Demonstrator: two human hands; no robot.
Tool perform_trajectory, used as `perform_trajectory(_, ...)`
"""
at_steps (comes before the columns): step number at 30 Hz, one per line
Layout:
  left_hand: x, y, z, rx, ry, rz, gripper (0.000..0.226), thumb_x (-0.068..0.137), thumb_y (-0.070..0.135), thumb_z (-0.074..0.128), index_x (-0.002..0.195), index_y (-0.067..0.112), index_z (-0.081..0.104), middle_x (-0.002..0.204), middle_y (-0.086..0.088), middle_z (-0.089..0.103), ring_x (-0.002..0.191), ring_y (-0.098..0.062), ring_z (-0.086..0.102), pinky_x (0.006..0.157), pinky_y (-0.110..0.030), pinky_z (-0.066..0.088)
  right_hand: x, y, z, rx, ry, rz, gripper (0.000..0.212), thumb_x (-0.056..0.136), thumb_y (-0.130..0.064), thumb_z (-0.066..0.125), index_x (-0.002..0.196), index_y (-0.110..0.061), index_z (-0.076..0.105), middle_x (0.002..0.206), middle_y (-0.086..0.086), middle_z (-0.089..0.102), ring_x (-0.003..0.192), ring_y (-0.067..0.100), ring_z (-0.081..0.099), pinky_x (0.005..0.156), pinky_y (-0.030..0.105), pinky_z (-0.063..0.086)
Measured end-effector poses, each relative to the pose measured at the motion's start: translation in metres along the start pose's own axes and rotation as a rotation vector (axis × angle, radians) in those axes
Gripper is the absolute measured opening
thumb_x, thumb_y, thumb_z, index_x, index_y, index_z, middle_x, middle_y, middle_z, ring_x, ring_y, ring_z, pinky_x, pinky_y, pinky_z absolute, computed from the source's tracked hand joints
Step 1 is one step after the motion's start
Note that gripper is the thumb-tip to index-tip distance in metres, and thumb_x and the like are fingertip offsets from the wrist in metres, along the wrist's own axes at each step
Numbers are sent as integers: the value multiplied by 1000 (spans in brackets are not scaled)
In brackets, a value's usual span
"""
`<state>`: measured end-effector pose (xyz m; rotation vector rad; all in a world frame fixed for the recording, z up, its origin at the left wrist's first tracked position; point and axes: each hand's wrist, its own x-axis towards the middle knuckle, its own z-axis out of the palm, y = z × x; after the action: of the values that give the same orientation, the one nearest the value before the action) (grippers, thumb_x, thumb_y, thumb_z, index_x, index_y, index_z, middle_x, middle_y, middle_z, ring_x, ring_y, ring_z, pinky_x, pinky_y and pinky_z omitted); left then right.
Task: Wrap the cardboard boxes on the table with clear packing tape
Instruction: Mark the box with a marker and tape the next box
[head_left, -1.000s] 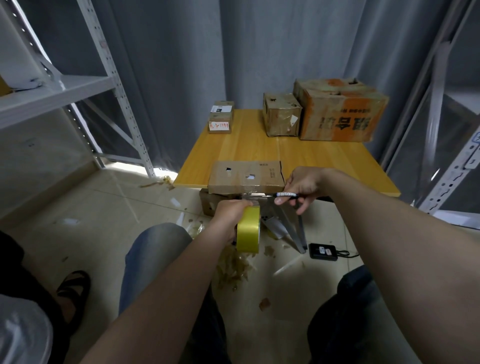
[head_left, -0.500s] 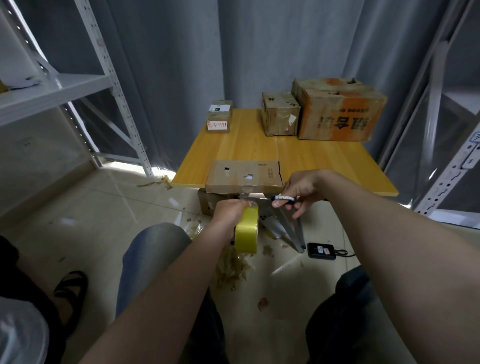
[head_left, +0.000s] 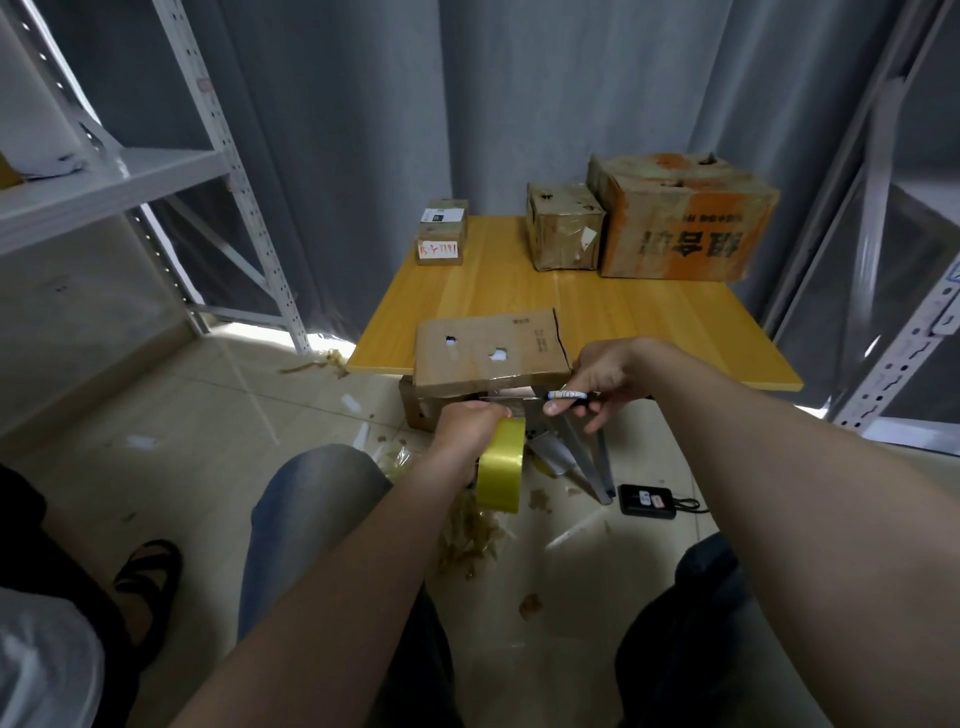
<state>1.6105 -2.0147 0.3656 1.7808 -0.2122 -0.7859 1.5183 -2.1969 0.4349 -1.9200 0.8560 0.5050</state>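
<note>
Two grips: left hand (head_left: 467, 423) around tape roll (head_left: 501, 475), right hand (head_left: 602, 374) around cutter (head_left: 569, 395) (blade barely discernible).

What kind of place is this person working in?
Probably a small storeroom or packing area: metal shelving at both sides, worn cardboard boxes on a wooden table, tape scraps on the tiled floor.

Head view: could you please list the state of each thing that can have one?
Tape roll, gripped by the left hand, upright on edge below the table edge.
Cutter, pinched by the right hand, level, tip toward the left hand.
Flat box, lying flat, punctured, overhanging the near table edge.
Two small boxes, stacked, closed.
Medium box, closed, upright.
Large box, closed, top holed.
</note>
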Motion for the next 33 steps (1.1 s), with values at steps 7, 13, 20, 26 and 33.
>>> perform_trajectory(7,3,2,-5,3,9,38,16,92,21,74,104,12,79,94,-6,74,88,-26,68,81,-33,53,-3,-7,-1,50,10,-24,53,68,-25,93,107,3,72,71,6,59,60,11,53,78,38,64)
perform_trajectory(13,4,6,-8,55,28,45,20,90,27,75,106,16,79,99,-2,72,100,-28,67,96,-42,55,-2,-10,0,92,24,-29,57,69,-26,93,112,3,70,69,5,58,54,9,49,66,31,63)
perform_trajectory(20,7,15,-11,68,-13,31,13,86,24,79,95,14,79,93,-9,77,92,-31,73,93,-44,59,4,-25,0,145,43,-32,49,82,-25,86,118,3,68,67,5,58,53,9,46,66,32,65)
perform_trajectory(26,7,9,-16,204,-79,-39,30,86,30,82,111,13,77,111,-10,72,104,-30,68,97,-43,56,3,-30,2,-3,-144,48,31,88,-20,81,111,-2,69,81,7,60,63,11,49,86,41,63)
perform_trajectory(33,0,11,-10,319,-223,-61,23,95,28,73,114,15,75,90,-9,68,72,-21,66,54,-25,51,-3,-8,-7,821,211,-400,43,81,-25,82,113,-3,65,98,14,68,60,13,60,60,31,64)
